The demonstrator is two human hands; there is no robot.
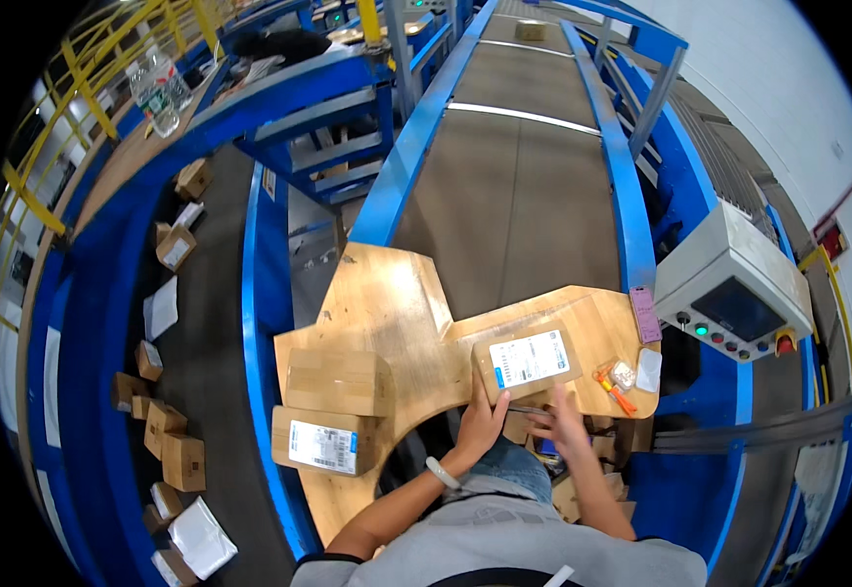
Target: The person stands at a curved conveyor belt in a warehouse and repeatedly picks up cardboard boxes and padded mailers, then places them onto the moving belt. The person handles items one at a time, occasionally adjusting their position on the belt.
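A brown cardboard box (pixel 493 364) with a white label on top lies at the near edge of the wooden worktop (pixel 387 284). My left hand (pixel 483 423) grips its near left corner, with the thumb at the front edge and fingers along the side. Just right of it, my right hand (pixel 565 427) is close to the box's front edge. A thin, dark, stick-like tool (pixel 528 409) reaches from its fingers toward my left hand; its exact kind is unclear. To the left, two more cardboard boxes (pixel 333 380) sit side by side, the nearer one labelled.
Orange-handled scissors (pixel 617 393), a tape roll (pixel 623 374) and a pink phone-shaped item (pixel 645 315) lie at the worktop's right. A conveyor belt (pixel 514 205) runs ahead. Left, a lower belt (pixel 235 391) carries several parcels. A control box (pixel 734 293) stands right.
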